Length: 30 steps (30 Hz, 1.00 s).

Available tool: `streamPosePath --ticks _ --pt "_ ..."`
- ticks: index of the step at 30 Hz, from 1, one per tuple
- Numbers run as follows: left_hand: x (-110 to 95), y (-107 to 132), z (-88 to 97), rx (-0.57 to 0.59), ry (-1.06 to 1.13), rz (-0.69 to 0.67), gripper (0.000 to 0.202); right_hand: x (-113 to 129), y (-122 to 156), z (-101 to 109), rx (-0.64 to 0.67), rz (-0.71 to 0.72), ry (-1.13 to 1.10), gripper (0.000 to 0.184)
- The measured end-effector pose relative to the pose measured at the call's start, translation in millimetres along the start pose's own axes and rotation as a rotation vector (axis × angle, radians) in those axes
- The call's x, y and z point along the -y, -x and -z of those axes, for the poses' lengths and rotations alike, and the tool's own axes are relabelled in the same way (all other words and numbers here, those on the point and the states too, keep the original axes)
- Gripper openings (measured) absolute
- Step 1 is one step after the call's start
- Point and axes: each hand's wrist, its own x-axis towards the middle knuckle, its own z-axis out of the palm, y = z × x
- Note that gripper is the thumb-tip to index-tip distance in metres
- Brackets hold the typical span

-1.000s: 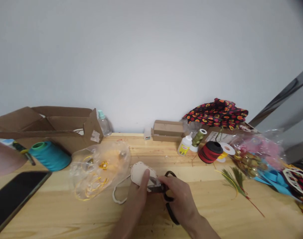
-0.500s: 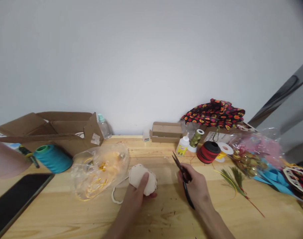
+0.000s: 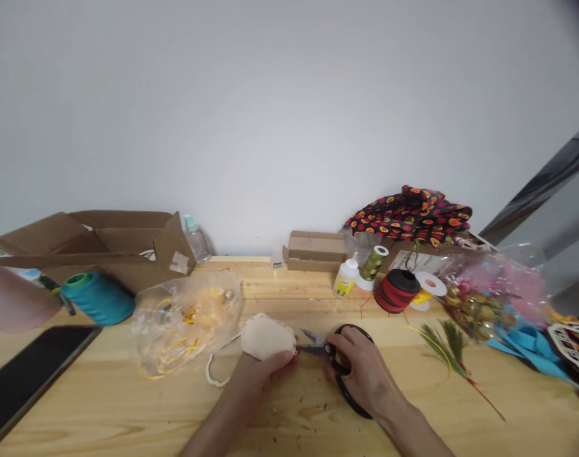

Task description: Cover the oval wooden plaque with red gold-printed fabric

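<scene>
My left hand [image 3: 270, 367] grips the near edge of a small cream stuffed fabric piece [image 3: 265, 336] resting on the wooden table [image 3: 127, 412]. A thin cream strip [image 3: 212, 374] trails from the piece to the left. My right hand [image 3: 366, 374] is closed in the handles of black scissors [image 3: 339, 362]. The blades are slightly apart and point left at the right edge of the fabric piece.
A clear plastic bag with yellow bits [image 3: 185, 320] lies left of the piece. A teal thread cone [image 3: 96, 298], open cardboard box [image 3: 94, 244] and dark tablet [image 3: 27, 374] sit at left. Glue bottle [image 3: 344, 279], red spool [image 3: 397, 291], olive spool [image 3: 372, 263], patterned cloth [image 3: 413, 216] and trinkets [image 3: 489, 298] crowd the right.
The right hand had lifted the scissors away, blades up and to the right; now it has brought them back down, pointing at the fabric piece. The left hand turned the piece slightly.
</scene>
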Motion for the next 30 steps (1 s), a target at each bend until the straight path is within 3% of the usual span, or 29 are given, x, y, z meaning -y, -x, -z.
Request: streamPosePath --ticks 6,9,14,20,30 --pt "-4 2 3.9 0.086 0.017 -0.021 0.031 4 -2 -2 0.073 0.0 0.052 0.034" --pt "-6 1 9.0 0.116 -0.032 0.077 0.02 6 -5 -2 0.099 -0.025 0.097 0.032" --pt "-9 2 15.3 0.161 -0.189 0.212 0.019 6 -7 -4 0.098 -0.039 0.111 0.032" --pt "-4 2 13.8 0.133 -0.196 0.153 0.017 8 -9 -5 0.131 -0.029 0.092 0.034" --pt "-3 8 10.4 0.079 -0.216 0.104 0.02 16 -16 -5 0.099 -0.14 0.106 0.033"
